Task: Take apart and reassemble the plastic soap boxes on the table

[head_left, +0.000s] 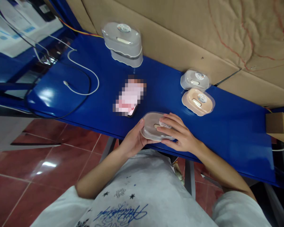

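Observation:
A grey oval plastic box with a clear lid (pixel 151 126) is between my hands at the front edge of the blue table. My left hand (pixel 134 138) grips its left end, thumb at the side and fingers underneath. Across the lid and right end lie the fingers of my right hand (pixel 180 134), holding the box and partly covering its round label. Just beyond the box is a phone (pixel 130 97) with a blurred screen. To the right, a peach box (pixel 197 102) of the same form sits against a similar grey box (pixel 191 80).
Stacked grey boxes (pixel 124 41) stand at the back left of the blue table (pixel 156 78). A white cable (pixel 98 78) and a black cable (pixel 88 91) curl on the left. Cardboard (pixel 168 34) lines the back; a small carton (pixel 278 126) is at far right.

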A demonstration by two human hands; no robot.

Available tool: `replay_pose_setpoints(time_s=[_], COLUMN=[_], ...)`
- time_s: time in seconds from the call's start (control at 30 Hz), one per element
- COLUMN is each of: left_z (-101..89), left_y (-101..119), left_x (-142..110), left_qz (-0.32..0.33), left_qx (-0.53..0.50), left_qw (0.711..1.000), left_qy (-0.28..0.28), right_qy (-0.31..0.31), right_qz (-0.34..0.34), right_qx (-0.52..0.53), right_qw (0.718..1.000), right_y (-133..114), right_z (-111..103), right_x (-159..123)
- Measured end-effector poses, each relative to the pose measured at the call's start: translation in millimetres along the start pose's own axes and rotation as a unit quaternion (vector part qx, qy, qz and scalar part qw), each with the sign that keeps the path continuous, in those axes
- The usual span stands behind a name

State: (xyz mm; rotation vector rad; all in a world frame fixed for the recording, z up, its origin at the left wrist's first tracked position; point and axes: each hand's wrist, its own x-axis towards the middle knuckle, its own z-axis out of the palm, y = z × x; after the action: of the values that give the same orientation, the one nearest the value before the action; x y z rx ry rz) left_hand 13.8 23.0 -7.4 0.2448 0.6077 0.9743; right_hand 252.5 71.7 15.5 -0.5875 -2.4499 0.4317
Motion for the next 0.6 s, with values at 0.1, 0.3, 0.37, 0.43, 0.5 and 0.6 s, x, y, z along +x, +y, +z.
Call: replay_pose_setpoints(time_s=[0.1,0.3,0.37,0.43,0.5,0.6], left_z=[2.2,8.1,9.3,9.7,9.4,8.9], left_y=[-0.7,1.5,1.9,2.0,2.1,2.3], left_x=[0.2,1.6,2.6,3.3,3.6,3.5], left_qz=[0.002,-0.003,-0.005,-0.009,-0.019,-0.028], left_qx=[0.001,0.002,-0.011,-0.024,-0.03,-0.034], left_qw=[1.0,1.0,1.0,1.0,0.999,0.999], left_qy=[-0.01,-0.01,-0.003,0.004,0.008,0.017], right_qy=[0.012,0.06,0.066,0.062,0.053,0.045], right_qz=[0.001,0.02,0.022,0.019,0.011,-0.003], right_qx=[0.011,0.017,0.02,0.017,0.018,0.032], right_qw=[1.0,0.998,0.997,0.998,0.998,0.998], right_y=[0.9,-1.8,-2.7,-2.6,-1.6,0.4], right_z=[1.3,5.5,5.9,5.3,4.1,1.8], right_x=[-1.6,-4.4,-4.4,-4.2,-3.9,-3.1])
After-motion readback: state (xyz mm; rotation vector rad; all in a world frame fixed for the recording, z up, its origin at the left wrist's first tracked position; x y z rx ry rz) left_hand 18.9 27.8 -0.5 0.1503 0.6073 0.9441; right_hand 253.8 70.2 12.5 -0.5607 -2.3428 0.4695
